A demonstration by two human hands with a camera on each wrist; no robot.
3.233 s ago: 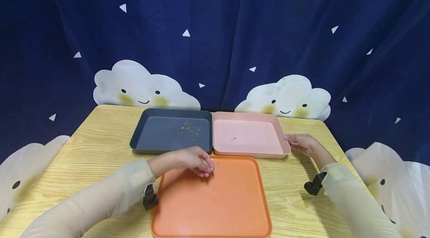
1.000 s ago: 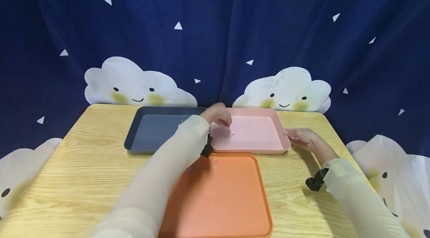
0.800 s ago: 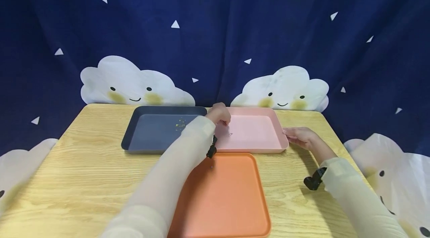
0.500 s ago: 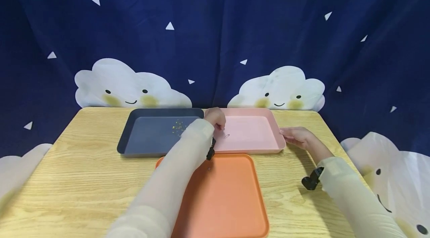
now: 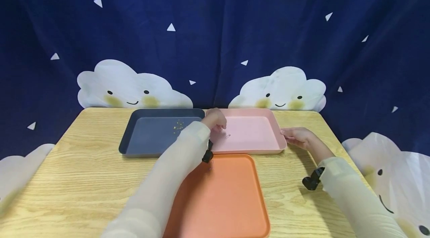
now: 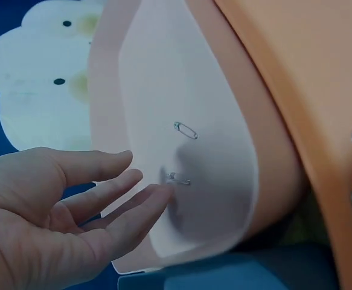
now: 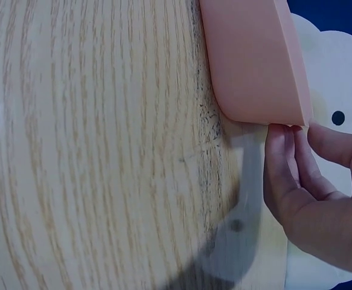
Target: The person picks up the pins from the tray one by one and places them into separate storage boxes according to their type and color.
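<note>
In the left wrist view, my left hand (image 6: 103, 211) hovers over the pink tray (image 6: 157, 72) with thumb and fingers apart. One silver safety pin (image 6: 179, 180) lies right at a fingertip; another silver safety pin (image 6: 186, 130) rests farther along the tray floor. From the head view, the left hand (image 5: 215, 119) is over the tray's left end, its fingertips partly hidden. My right hand (image 7: 323, 193) holds the pink tray (image 7: 254, 66) at its right side, thumb at the rim and fingers against the outer wall.
Left of the pink tray stands a dark grey tray (image 5: 147, 133) with several gold-coloured safety pins (image 5: 178, 127). An orange tray (image 5: 231, 200) lies in front, with a few silver pins (image 5: 211, 167) near its far edge. The wooden table (image 5: 84, 163) ends at a blue curtain (image 5: 201, 44).
My left hand has moved from the orange tray's far edge to the pink tray, where a second safety pin now lies. The right hand has stayed at the pink tray's right side.
</note>
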